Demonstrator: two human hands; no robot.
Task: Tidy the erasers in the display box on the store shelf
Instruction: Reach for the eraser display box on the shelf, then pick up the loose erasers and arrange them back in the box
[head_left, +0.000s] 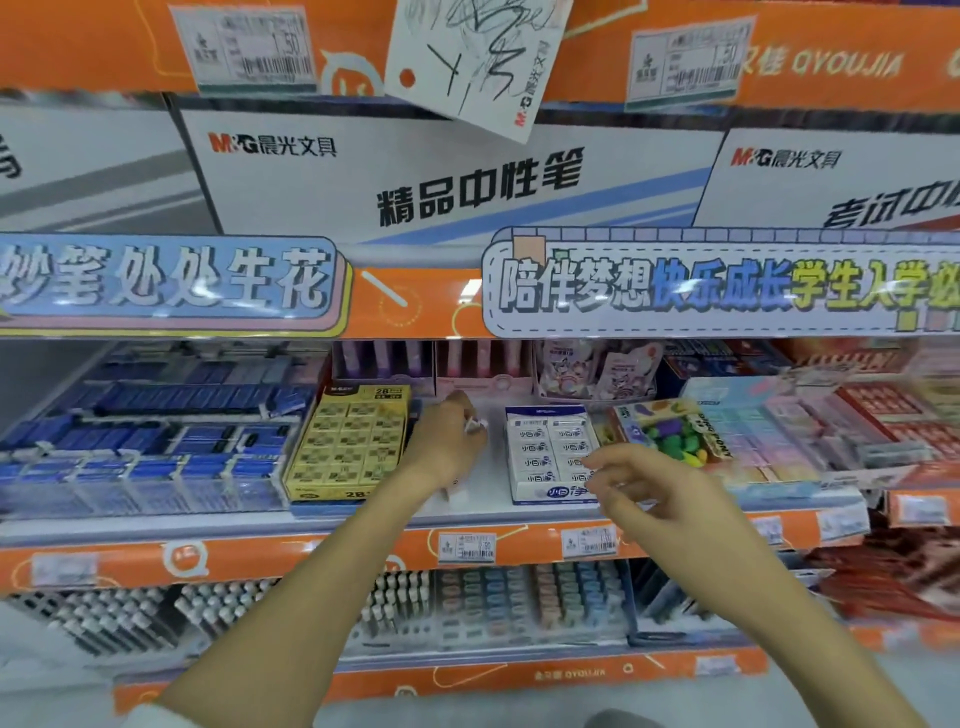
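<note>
Glossy cardboard display box (551, 453), film-wrapped erasers (535, 447), glossy orange shelf edge (291, 551)

Two bare forearms reach up from the bottom of the view, both uncovered from the wrist almost to the elbow. At the lower edge of the left arm a strip of pale, whitish sleeve (150, 717) shows, pushed back near the elbow. The left hand (449, 441) and the right hand (649, 493) wear no gloves, and no rings, watch or bracelets can be made out. The fingers (618, 460) are slim, the nails short and unpainted as far as the blur allows.
</note>
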